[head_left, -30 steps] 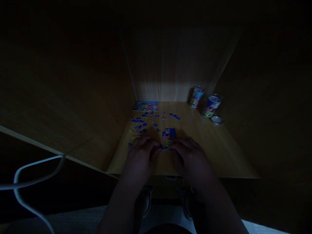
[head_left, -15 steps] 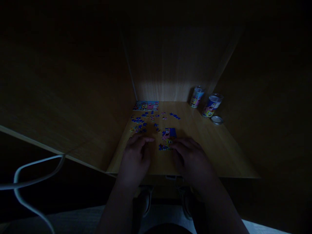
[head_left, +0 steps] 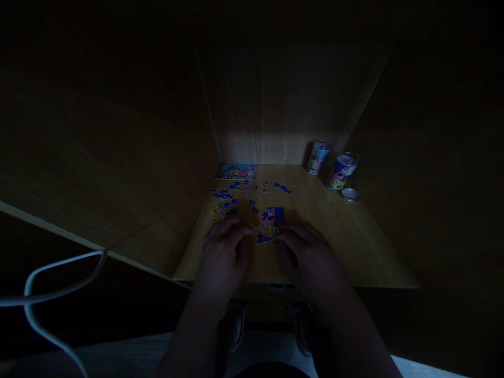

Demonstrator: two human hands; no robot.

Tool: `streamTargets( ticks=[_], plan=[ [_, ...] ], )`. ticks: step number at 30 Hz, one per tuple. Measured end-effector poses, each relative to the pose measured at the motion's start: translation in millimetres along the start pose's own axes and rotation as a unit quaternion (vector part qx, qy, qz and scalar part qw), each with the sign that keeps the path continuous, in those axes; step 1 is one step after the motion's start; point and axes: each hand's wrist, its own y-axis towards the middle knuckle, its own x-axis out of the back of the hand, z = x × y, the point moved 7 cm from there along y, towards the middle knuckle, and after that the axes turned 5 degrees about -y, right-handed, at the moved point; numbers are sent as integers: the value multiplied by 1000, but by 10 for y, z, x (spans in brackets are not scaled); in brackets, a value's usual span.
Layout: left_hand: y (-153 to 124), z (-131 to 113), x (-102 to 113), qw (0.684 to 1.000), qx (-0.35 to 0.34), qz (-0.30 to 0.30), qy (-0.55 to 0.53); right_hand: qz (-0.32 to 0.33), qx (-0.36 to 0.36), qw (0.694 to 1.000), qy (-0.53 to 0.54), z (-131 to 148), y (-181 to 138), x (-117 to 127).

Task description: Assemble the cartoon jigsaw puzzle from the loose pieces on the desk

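Feed's dark, so fine detail is limited. Biggest first: I've got a wooden board (head_left: pixel 346 252) as the work surface, walled by panels at the back and both sides.

Right hand (head_left: pixel 309 249): fingers bunched narrow, tips at the right edge of the partly joined puzzle (head_left: pixel 277 214). Can't tell if they pinch it or just steady it. Left hand (head_left: pixel 224 249): forefinger stretched toward the puzzle's left edge, thumb tucked below. Can't tell if a piece sits between them.

Two printed cans, the near can (head_left: pixel 342 172) and the far can (head_left: pixel 318 156), stand back right, well apart from the hands. Picture card (head_left: pixel 238 171) lies flat at the back left. Puzzle is between the hands, near the front edge. Round lid (head_left: pixel 350 194) lies just beside the near can.

Smallest: loose pieces (head_left: pixel 222 194), mostly beyond the left hand.

Risks, my read: a sideways push from the right fingertips could split the joints; the left wrist could drag loose pieces; poor light could invite a mismatched fit.
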Motion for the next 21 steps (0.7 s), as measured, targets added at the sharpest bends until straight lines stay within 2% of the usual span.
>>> streamTargets(
  ticks=[7, 14, 21],
  plan=[
    [-13, -172, -91, 994, -66, 79, 37, 5, -8, 1000, 0, -1, 6, -11],
    [-15, -138, -97, 993, -27, 84, 78, -10, 7, 1000, 12, 48, 7, 51],
    [-31, -127, -94, 990, -6, 73, 120, 13, 35, 999, 2, 70, -22, -4]
  ],
)
